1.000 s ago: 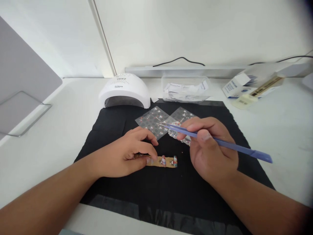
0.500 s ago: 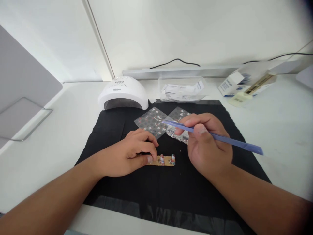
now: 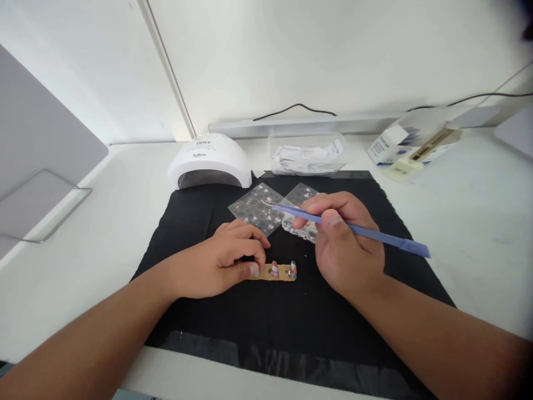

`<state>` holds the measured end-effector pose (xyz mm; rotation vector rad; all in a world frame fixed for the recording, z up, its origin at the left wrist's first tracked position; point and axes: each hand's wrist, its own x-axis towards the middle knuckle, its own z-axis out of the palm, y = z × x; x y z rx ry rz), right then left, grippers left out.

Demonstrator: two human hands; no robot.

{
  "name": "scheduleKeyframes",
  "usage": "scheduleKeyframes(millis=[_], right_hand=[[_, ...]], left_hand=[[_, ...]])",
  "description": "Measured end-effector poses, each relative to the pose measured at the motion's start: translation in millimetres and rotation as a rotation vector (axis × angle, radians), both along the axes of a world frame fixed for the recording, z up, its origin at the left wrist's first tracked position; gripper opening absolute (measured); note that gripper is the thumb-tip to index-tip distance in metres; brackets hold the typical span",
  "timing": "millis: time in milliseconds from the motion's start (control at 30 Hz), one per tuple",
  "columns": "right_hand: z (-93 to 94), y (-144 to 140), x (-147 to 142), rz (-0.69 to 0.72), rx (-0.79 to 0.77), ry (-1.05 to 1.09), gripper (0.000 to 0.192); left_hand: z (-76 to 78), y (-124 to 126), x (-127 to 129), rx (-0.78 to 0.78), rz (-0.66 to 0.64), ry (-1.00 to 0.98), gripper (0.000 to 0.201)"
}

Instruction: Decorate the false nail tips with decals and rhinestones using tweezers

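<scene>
**Tweezers over the sticker sheets, strip held flat**

Head view: the right hand (image 3: pixel 347 255) holds blue tweezers (image 3: pixel 353 229), its fingers (image 3: pixel 322 204) pinching the shaft near the front. The tweezers' long axis runs from lower right to upper left, the tip pointing left at a clear sticker sheet (image 3: pixel 256 208), the blunt end sticking out past the hand to the right. A second sheet (image 3: pixel 300 195) lies just beside the first. The left hand (image 3: pixel 216 261) rests on the black mat (image 3: pixel 187 211), fingers pressed together on the left end of a tan strip (image 3: pixel 280 271) that lies left to right and carries small nail tips. A white lamp (image 3: pixel 209 161) and a clear box (image 3: pixel 308 153) stand behind on the bench (image 3: pixel 466 222).
</scene>
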<state>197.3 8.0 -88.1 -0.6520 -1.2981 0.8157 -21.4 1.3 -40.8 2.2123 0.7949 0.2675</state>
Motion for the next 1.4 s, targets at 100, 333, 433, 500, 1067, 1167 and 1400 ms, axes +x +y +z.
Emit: scheduleKeyframes(millis=[100,333,433,500,1067,1167,1400], right_hand=[[-0.9,0.6,0.1,-0.006,-0.008,-0.008,0.015],[-3.2,2.4,0.5,-0.003,0.007,-0.025,0.016],[-3.6,3.0,0.6,-0.01,0.01,-0.03,0.016],[-3.3,3.0,0.3,-0.006,0.016,-0.022,0.016],[0.1,0.9,0.4,-0.017,-0.002,0.008,0.016],[0.9,-1.3,-0.1,-0.002,-0.004,0.016,0.015],[-1.2,-6.1,1.8,0.0,-0.013,0.01,0.013]], left_hand=[[0.2,-0.2,0.5,-0.003,-0.003,0.012,0.011],[-0.2,0.5,0.5,0.001,-0.011,0.005,0.008],[-0.7,1.1,0.3,0.017,-0.016,-0.004,0.007],[-0.5,1.3,0.1,0.015,-0.021,-0.003,0.008],[-1.2,0.5,-10.9,0.083,0.058,-0.167,0.007],[-4.6,5.7,-20.9,0.217,0.177,-0.28,0.006],[-16.0,23.1,-35.9,0.406,0.366,-0.195,0.006]])
